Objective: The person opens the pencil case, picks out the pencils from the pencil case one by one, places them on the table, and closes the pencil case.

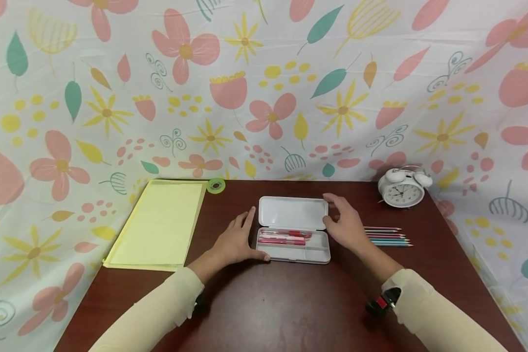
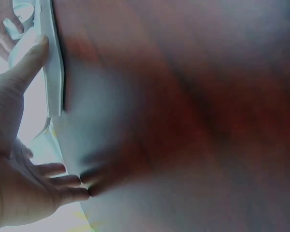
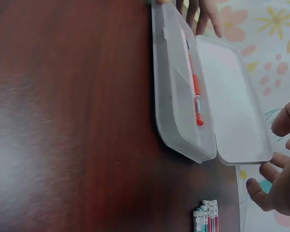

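Observation:
A white pencil case [image 1: 293, 205] lies on the table with its lid raised back, the hinge between lid and tray. Several pink and red pens [image 1: 286, 238] lie in the tray's rear compartment; a divider splits the front one. My left hand [image 1: 235, 240] is spread at the case's left side. Its thumb [image 2: 37, 48] touches the front edge of the case, and the other fingers stretch towards the back, by the lid. On the other side, my right hand [image 1: 346, 226] has its fingers [image 3: 260, 193] beside the lid's right edge, with loosely bent fingers around the corner.
Several colored pencils [image 1: 389, 236] lie right of the case, partly behind my right hand. A white alarm clock [image 1: 402, 188] stands at the back right. At the left is a yellow folder [image 1: 156, 225], with a green tape roll [image 1: 216, 185] by its back corner. Floral cloth [image 1: 264, 88] hangs behind.

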